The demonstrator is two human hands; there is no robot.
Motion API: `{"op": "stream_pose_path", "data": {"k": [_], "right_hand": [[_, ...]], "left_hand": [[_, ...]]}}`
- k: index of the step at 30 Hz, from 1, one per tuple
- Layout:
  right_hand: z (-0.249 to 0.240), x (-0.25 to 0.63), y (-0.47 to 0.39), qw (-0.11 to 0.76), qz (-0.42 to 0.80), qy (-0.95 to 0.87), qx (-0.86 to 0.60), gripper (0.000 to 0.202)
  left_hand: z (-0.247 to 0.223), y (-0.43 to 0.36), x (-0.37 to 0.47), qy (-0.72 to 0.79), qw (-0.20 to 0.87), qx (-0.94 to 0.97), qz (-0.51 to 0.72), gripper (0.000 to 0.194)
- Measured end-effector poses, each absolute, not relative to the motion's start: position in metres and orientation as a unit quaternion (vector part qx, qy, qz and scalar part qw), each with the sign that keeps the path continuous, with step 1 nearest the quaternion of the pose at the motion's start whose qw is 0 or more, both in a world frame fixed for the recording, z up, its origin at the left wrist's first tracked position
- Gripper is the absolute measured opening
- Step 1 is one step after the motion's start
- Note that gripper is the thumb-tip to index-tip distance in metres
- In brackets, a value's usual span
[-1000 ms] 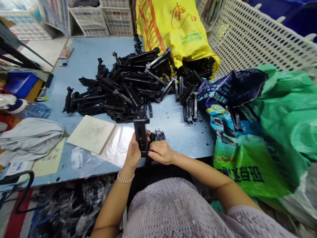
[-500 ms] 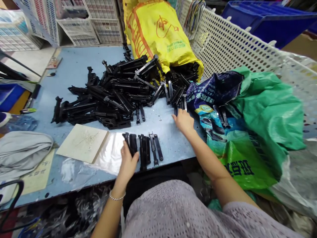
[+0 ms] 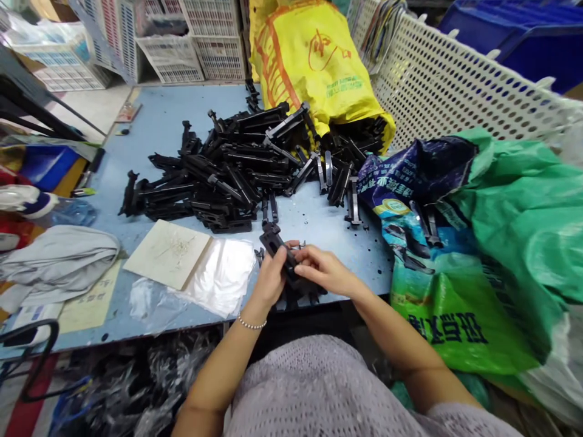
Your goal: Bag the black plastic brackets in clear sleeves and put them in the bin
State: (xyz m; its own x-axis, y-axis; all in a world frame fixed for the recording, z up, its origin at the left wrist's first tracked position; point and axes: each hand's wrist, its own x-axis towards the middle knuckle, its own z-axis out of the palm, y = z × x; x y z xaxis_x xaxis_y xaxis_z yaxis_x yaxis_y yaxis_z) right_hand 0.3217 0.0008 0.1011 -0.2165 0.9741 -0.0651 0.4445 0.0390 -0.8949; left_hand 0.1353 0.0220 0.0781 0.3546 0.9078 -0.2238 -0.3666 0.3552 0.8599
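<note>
A long black plastic part [image 3: 273,240] with a slot near its far end is held at a tilt above the table's front edge. My left hand [image 3: 270,280] grips it with the thumb on top. My right hand [image 3: 328,271] is closed, its fingertips pinched against the part's right side; whether they hold a second small piece is hidden. Under both hands lie more black parts [image 3: 303,296], mostly covered. Beyond them spreads a big heap of similar black parts [image 3: 228,164]. A few parts [image 3: 353,203] lie apart to the right.
A yellow bag [image 3: 319,67] spills black parts at the back. Right of it stand a white perforated basket [image 3: 437,73] and a green bag [image 3: 523,200]. On the left are a pale square board [image 3: 167,254], clear plastic bags [image 3: 223,279] and a grey cloth [image 3: 64,261].
My left hand has lifted a black part from the front row and moved right. My right hand has come back from the parts by the bags to meet it. The view has shifted slightly.
</note>
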Motion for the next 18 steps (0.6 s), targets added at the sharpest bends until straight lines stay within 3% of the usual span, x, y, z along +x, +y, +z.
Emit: {"op": "stream_pose_path", "data": {"k": [3,7,12,18], "right_hand": [[0.107,0.307,0.009,0.301,0.251,-0.724,-0.568,0.04],[0.1,0.306,0.047,0.253,0.061,-0.805,-0.532,0.054],[0.096,0.288,0.055,0.215,0.106,-0.789,-0.566,0.057],[0.072,0.246,-0.011,0.264,0.149,-0.875,-0.376,0.052]], "left_hand": [[0.088,0.024,0.14,0.369,0.765,0.323,0.418,0.028],[0.092,0.019,0.136,0.343,0.816,0.278,0.372,0.032],[0.088,0.024,0.124,0.382,0.777,0.245,0.437,0.032],[0.093,0.024,0.099,0.389,0.757,0.211,0.481,0.036]]}}
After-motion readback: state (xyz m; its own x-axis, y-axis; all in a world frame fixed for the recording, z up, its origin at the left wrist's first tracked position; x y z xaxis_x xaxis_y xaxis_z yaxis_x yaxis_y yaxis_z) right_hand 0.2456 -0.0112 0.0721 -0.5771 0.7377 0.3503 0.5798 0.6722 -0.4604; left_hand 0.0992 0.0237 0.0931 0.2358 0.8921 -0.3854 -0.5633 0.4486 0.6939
